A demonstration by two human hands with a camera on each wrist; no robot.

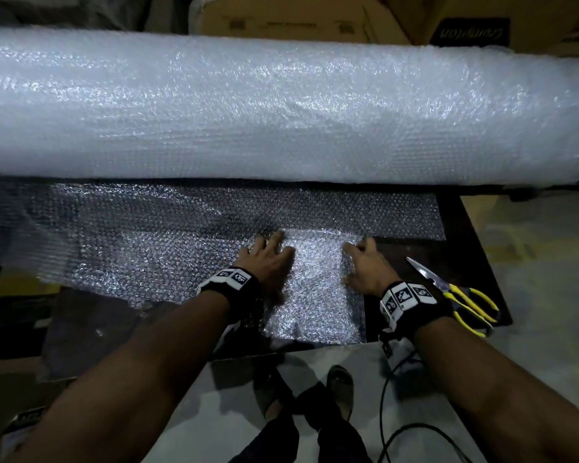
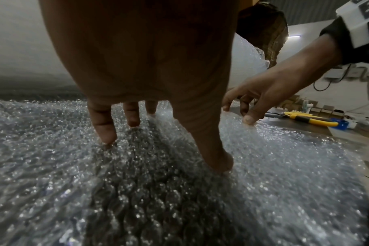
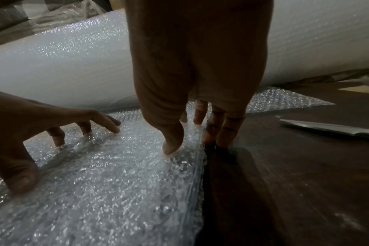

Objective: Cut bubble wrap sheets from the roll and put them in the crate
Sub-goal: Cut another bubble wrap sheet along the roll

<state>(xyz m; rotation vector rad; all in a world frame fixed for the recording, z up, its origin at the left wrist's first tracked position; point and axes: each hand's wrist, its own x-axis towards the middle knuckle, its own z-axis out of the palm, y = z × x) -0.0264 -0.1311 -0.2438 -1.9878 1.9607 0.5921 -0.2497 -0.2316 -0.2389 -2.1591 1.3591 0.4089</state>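
Observation:
A thick white bubble wrap roll point(image 1: 281, 105) lies across the back of the dark table point(image 1: 411, 252). Its loose sheet point(image 1: 141, 235) runs toward me over the tabletop. A brighter, doubled-looking strip of wrap point(image 1: 315, 289) lies on it between my hands. My left hand point(image 1: 274, 248) presses that strip with straight, spread fingers point(image 2: 104, 126). My right hand point(image 1: 358, 259) sits at the strip's right edge; its thumb point(image 3: 172, 143) presses the wrap and its outer fingertips touch the table beside the edge. Neither hand holds anything. Yellow-handled scissors point(image 1: 462, 295) lie on the table just right of my right wrist.
Cardboard boxes point(image 1: 315, 18) stand behind the roll. The table's front edge point(image 1: 248, 357) runs just below my wrists, with my feet point(image 1: 338, 385) and a black cable point(image 1: 391, 429) on the grey floor. Bare dark tabletop point(image 3: 305, 166) lies right of the strip.

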